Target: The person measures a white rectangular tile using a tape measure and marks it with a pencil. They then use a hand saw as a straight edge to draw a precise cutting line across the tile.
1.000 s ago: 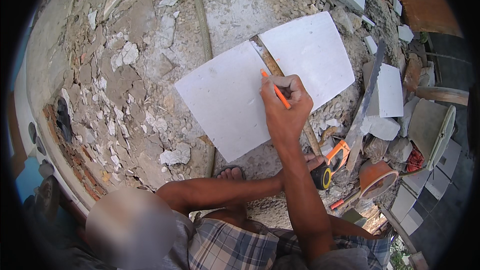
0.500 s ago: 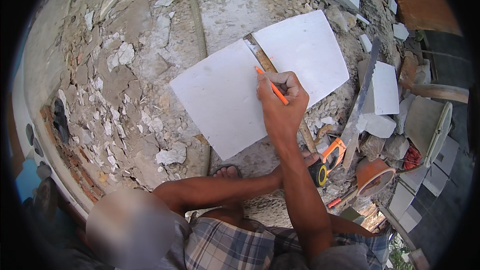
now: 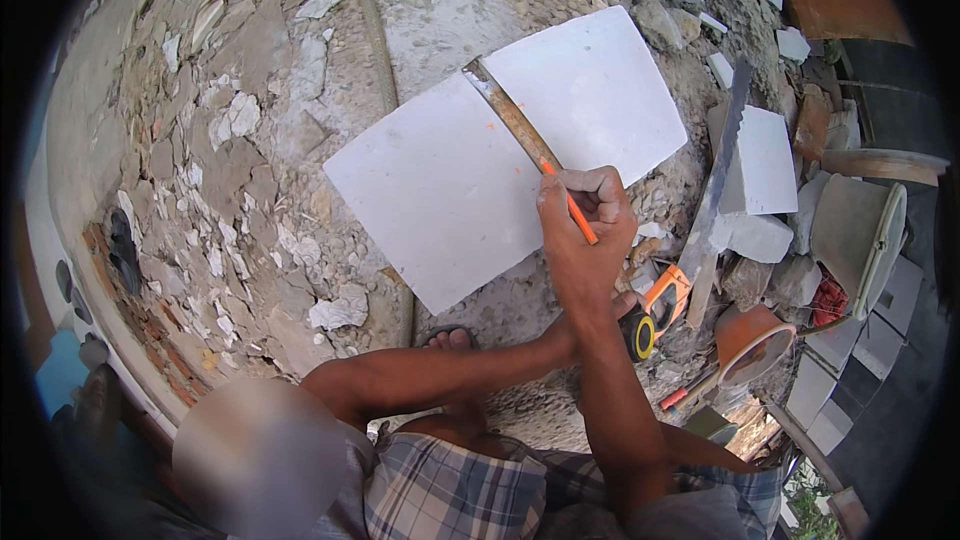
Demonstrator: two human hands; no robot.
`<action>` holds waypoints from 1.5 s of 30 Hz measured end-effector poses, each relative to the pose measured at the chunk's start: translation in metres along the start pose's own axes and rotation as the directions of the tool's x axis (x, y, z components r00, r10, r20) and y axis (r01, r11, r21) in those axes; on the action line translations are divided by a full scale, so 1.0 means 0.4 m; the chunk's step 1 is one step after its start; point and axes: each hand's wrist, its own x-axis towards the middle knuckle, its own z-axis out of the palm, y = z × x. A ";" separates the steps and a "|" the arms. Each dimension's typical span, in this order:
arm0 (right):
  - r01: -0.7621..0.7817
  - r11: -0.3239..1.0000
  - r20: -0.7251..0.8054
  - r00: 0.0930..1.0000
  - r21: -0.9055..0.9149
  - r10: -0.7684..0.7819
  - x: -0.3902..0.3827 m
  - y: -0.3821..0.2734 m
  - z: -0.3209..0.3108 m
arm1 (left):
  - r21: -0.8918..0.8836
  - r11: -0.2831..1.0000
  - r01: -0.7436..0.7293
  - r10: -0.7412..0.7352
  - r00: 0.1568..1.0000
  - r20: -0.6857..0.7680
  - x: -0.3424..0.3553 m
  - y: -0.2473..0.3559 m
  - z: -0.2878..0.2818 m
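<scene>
Head view, reading from the left: broken plaster and stone (image 3: 235, 195) cover the ground, then a greyish hose (image 3: 375, 40) runs past the far edge of a large white block (image 3: 425, 195), which lies flat in front of the person with small orange marks on its upper face. It looks stiff yet porous and chalky, probably lighter than its bulk suggests, with corners likely to crumble; it would best be taken by both short ends, palms flat, since dust may make it slide. A worn tape blade (image 3: 508, 122) lies across it, thin and springy by the look of it, easily flexed sideways. An orange pencil (image 3: 572, 205) slants with its tip at the blade, pinched between the thumb and closed fingers of the right hand (image 3: 592, 258); it seems light and is held well down its shaft. Just below, the left hand (image 3: 625, 304) closes on the tape measure (image 3: 638, 336), most of its fingers hidden behind the right wrist; that compact case suits a full-palm hold. Farther right lies a handsaw (image 3: 722, 155), beside a smaller white block (image 3: 768, 160).
</scene>
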 end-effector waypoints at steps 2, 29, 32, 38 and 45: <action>0.015 0.999 -0.005 1.000 -0.030 -0.015 0.004 0.008 0.002 | 0.054 0.999 -0.006 0.007 1.000 -0.025 0.007 -0.011 -0.002; -0.048 0.998 0.078 0.996 -0.031 0.050 -0.053 0.006 0.011 | 0.068 0.997 -0.030 0.023 0.995 0.097 0.036 -0.103 -0.071; -0.041 0.998 0.075 0.996 -0.042 0.045 -0.050 0.018 0.006 | 0.043 0.999 -0.020 0.015 0.994 0.112 0.023 -0.079 -0.052; -0.026 0.999 0.076 0.997 -0.027 0.028 -0.040 0.027 0.014 | 0.023 1.000 -0.003 0.001 0.998 0.070 0.001 -0.052 -0.043; 0.004 1.000 0.031 1.000 -0.012 -0.003 -0.036 0.047 0.018 | -0.003 0.999 0.052 -0.052 0.999 0.017 -0.001 -0.049 -0.036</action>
